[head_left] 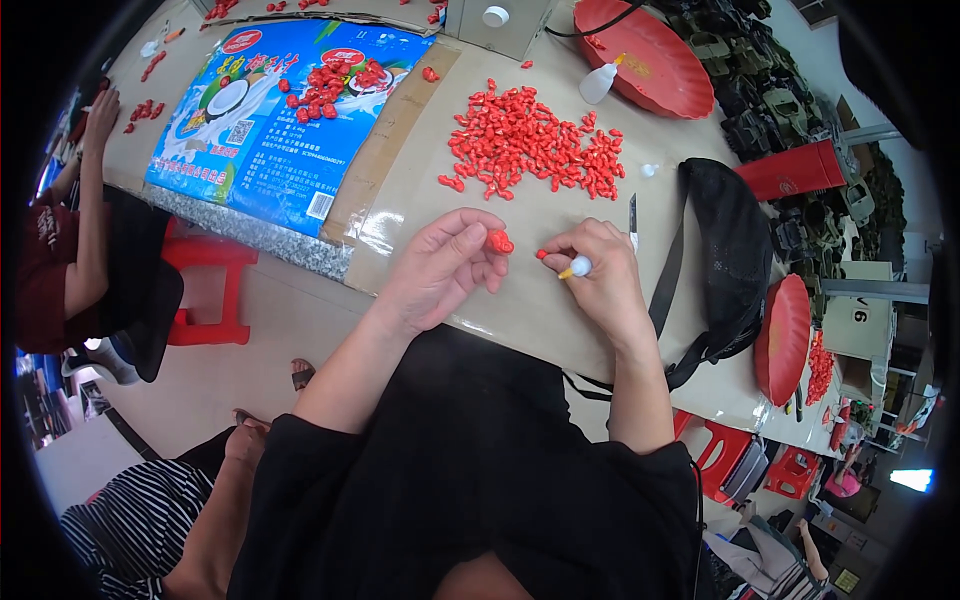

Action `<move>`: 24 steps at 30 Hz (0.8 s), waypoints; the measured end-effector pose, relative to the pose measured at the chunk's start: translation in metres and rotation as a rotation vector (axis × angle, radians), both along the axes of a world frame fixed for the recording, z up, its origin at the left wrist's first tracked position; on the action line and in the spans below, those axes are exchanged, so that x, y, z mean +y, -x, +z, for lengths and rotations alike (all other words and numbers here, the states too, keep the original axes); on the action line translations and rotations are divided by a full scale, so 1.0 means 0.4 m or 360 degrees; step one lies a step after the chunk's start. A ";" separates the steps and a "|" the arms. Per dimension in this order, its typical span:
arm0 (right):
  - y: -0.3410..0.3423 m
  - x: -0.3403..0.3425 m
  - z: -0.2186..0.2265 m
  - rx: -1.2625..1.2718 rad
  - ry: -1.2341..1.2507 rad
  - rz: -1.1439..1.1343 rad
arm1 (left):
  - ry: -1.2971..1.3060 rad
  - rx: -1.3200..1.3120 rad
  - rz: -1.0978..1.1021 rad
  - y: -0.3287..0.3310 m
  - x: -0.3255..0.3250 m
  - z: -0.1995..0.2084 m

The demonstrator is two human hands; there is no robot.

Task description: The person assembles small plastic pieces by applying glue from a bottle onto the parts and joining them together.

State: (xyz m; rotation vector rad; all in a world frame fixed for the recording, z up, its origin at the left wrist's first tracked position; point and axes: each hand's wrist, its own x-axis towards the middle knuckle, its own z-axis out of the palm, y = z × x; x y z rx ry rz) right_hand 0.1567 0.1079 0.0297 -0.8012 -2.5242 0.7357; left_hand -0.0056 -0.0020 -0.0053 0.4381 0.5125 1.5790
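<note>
Over the table's near edge, my left hand [447, 265] pinches a small, shiny red knobbly piece [500, 241] between thumb and forefinger, its other fingers loosely curled. To its right, my right hand [603, 270] grips a small white glue bottle [578, 267] with a yellow nozzle pointing left. Its thumb and forefinger also pinch a tiny red piece [542, 254], apart from the left hand's piece. Beyond both hands, a spread heap of red pieces [520, 140] lies on the tan table covering [410, 215]. Much of the bottle is hidden in my palm.
A blue printed cardboard sheet [270, 150] holds a cluster of red pieces [322, 92]. Behind the heap are another glue bottle [598, 84] and a red tray [660, 60]. At right lie a knife [633, 215] and a black bag [725, 250]. Other people sit at left.
</note>
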 end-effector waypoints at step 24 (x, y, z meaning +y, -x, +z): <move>0.006 -0.058 0.000 0.1021 0.1847 -0.0229 | 0.0044 0.0159 -0.0065 -0.012 0.001 0.008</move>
